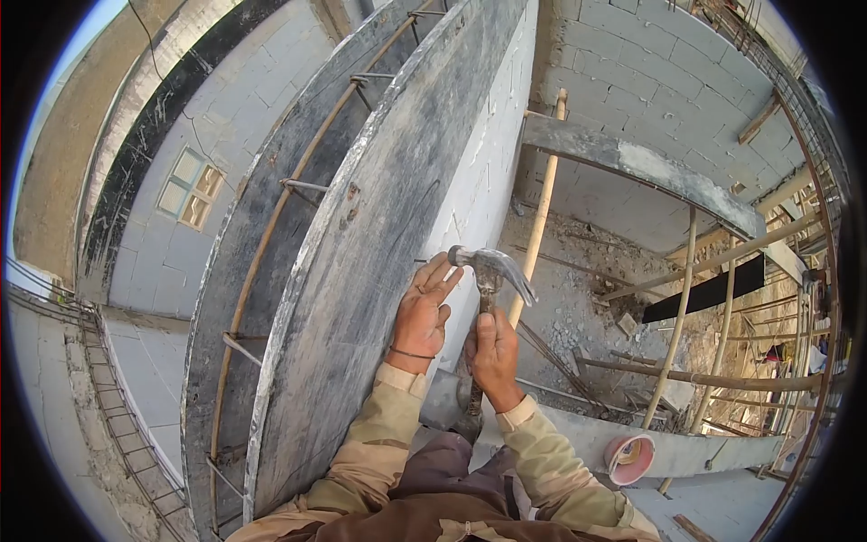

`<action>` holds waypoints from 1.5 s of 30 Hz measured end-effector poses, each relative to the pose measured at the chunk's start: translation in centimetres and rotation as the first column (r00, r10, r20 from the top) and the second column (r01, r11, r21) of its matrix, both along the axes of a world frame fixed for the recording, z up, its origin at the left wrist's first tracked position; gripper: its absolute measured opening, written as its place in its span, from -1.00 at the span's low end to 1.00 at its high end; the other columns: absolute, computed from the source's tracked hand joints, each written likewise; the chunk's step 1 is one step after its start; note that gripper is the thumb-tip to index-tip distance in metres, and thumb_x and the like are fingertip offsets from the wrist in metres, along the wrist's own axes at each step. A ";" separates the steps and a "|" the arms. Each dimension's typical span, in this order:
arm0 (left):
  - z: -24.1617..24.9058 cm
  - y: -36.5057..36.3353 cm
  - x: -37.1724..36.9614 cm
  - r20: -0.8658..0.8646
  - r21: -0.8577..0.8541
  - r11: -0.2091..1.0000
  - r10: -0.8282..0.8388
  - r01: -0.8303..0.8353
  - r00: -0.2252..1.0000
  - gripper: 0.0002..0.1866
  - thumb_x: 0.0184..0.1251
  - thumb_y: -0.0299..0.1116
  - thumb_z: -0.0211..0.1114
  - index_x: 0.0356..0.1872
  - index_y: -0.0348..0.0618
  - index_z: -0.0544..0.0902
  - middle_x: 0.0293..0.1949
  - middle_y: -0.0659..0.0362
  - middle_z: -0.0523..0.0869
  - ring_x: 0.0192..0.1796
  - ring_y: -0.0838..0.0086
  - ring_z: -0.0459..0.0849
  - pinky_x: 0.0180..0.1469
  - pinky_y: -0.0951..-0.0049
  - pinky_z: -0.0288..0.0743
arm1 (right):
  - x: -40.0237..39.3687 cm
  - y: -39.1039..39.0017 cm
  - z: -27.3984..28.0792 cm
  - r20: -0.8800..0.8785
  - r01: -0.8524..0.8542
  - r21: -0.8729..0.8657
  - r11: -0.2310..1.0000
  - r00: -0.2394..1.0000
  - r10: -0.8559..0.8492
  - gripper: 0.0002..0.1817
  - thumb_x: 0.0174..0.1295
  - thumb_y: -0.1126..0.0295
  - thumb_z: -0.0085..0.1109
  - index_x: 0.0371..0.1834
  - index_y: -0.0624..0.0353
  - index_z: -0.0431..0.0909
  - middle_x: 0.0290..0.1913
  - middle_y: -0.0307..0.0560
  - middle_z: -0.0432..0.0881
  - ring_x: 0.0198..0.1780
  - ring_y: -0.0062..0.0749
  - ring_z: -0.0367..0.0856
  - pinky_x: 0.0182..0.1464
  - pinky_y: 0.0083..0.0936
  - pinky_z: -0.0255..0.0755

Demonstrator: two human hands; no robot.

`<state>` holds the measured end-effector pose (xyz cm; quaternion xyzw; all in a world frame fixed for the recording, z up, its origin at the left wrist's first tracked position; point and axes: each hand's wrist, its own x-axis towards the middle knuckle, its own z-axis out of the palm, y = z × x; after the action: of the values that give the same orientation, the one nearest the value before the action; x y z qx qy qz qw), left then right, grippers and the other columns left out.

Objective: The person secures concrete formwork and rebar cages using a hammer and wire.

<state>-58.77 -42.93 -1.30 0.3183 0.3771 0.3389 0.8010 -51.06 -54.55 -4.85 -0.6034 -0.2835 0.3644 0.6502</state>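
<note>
Right hand (495, 354) closed on hammer (492, 271); left hand (423, 312) open against formwork board (361, 271), frame centre: a misdirected strike risks crushed fingers

Hammer (492, 271): dull grey metal head, scuffed. Formwork board (361, 271), centre frame: rough wood, cement-stained, matt. Block wall (483, 172) beside it: pale, coarse masonry. Poles (540, 217) right of centre: bare wood. Sleeves (379, 434), lower frame: tan cloth, matt.

A pink bucket (629, 458) sits below bamboo poles (679, 316), beside a block wall (650, 81).
</note>
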 end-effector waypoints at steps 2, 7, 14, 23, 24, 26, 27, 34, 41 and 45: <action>-1.1 0.3 -0.5 0.028 0.056 0.998 -0.025 0.024 0.999 -0.44 0.48 -0.62 -0.01 0.49 -0.28 0.26 0.50 0.04 0.39 0.50 0.37 0.41 -0.51 0.81 0.19 | -1.5 -0.5 1.8 -0.216 0.142 0.192 0.971 0.971 -0.099 -0.60 0.60 0.13 -0.12 -0.35 0.21 0.35 -0.66 -0.16 0.42 -0.65 -0.47 0.43 -0.56 -0.40 0.26; -0.7 -0.4 -0.4 0.021 -0.011 1.000 -0.016 0.016 1.000 -0.45 0.48 -0.65 -0.05 0.49 -0.30 0.25 0.48 0.02 0.41 0.52 0.30 0.39 -0.51 0.81 0.20 | 0.1 1.3 0.2 0.094 -0.128 0.038 0.991 0.988 0.124 -0.63 0.62 0.12 -0.19 -0.23 0.20 0.35 -0.67 -0.27 0.37 -0.70 -0.56 0.34 -0.64 -0.55 0.21; -1.0 0.2 -0.5 0.082 0.050 0.996 -0.073 0.069 0.994 -0.46 0.49 -0.65 -0.05 0.48 -0.29 0.26 0.48 -0.01 0.41 0.49 0.33 0.42 -0.53 0.79 0.20 | -2.2 1.4 0.2 0.268 0.128 0.238 0.963 0.944 -0.192 -0.63 0.61 0.14 -0.18 -0.25 0.21 0.37 -0.66 -0.30 0.39 -0.67 -0.59 0.38 -0.61 -0.56 0.21; -1.7 0.6 -0.6 -0.017 -0.013 0.999 -0.035 0.035 0.999 -0.46 0.44 -0.61 0.04 0.44 -0.30 0.33 0.44 0.02 0.47 0.43 0.45 0.49 -0.52 0.83 0.17 | -2.5 1.2 -0.1 0.223 0.057 0.109 0.992 0.971 -0.081 -0.62 0.60 0.11 -0.15 -0.22 0.23 0.39 -0.64 -0.21 0.45 -0.64 -0.53 0.45 -0.58 -0.45 0.26; -1.9 0.5 -0.5 -0.064 -0.089 0.996 -0.014 0.008 0.998 -0.46 0.44 -0.60 0.05 0.45 -0.30 0.32 0.45 0.02 0.46 0.43 0.45 0.50 -0.53 0.83 0.16 | -1.8 1.7 -1.1 0.232 -0.031 0.046 0.998 0.973 0.019 -0.64 0.59 0.13 -0.10 -0.21 0.24 0.39 -0.64 -0.17 0.47 -0.63 -0.50 0.47 -0.56 -0.38 0.29; -0.8 0.4 -0.3 -0.049 -0.046 0.998 -0.034 0.032 0.998 -0.46 0.47 -0.55 0.05 0.45 -0.32 0.31 0.46 0.00 0.45 0.40 0.45 0.53 -0.56 0.81 0.15 | -0.9 0.5 -0.5 0.052 -0.023 -0.053 0.998 0.998 0.026 -0.63 0.59 0.13 -0.08 -0.24 0.24 0.39 -0.63 -0.19 0.47 -0.62 -0.52 0.46 -0.56 -0.40 0.28; -1.0 0.1 -0.5 -0.007 -0.026 0.999 -0.047 0.046 0.999 -0.47 0.48 -0.53 0.03 0.46 -0.33 0.30 0.45 -0.02 0.45 0.39 0.45 0.54 -0.57 0.80 0.15 | -0.9 -0.4 -0.4 0.061 -0.034 -0.051 0.998 0.997 0.037 -0.63 0.59 0.13 -0.08 -0.24 0.24 0.39 -0.63 -0.19 0.47 -0.62 -0.52 0.46 -0.56 -0.40 0.28; -7.7 -8.6 0.8 0.061 -0.297 0.889 -0.347 0.349 0.936 -0.18 0.49 0.33 0.02 0.36 -0.30 0.39 0.32 -0.06 0.57 0.21 0.45 0.66 -0.60 0.76 0.21 | -1.3 -10.1 -4.2 0.459 0.249 -0.365 0.897 0.886 -0.059 -0.68 0.52 0.22 -0.03 -0.13 0.33 0.48 -0.50 0.16 0.61 -0.44 0.12 0.63 -0.37 -0.08 0.41; -14.3 -18.0 0.0 0.111 -0.583 0.756 -0.287 0.296 0.951 -0.45 0.44 0.30 0.16 -0.30 -0.05 0.57 -0.53 0.29 0.58 -0.58 0.53 0.51 -0.53 0.55 0.35 | 1.2 -14.5 -5.1 0.589 -0.205 -0.632 0.748 0.500 0.635 -0.62 0.44 0.18 -0.03 0.07 0.30 0.50 -0.25 0.43 0.67 -0.17 0.39 0.64 -0.13 0.14 0.48; -15.6 -18.8 -1.6 -0.007 -0.607 0.795 -0.026 0.017 1.000 -0.69 0.49 -0.07 0.29 -0.29 -0.10 0.57 -0.49 0.25 0.53 -0.49 0.42 0.54 -0.47 0.45 0.43 | 1.6 -9.4 6.1 0.272 -0.358 -0.908 0.217 -0.111 0.956 -0.75 0.29 0.33 0.09 -0.18 0.31 0.61 -0.30 0.37 0.67 -0.20 0.30 0.67 -0.22 0.07 0.51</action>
<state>-60.38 -61.72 -16.88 0.0518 0.4681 0.1887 0.8618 -49.44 -63.95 1.20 -0.5802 -0.7197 0.3566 -0.1347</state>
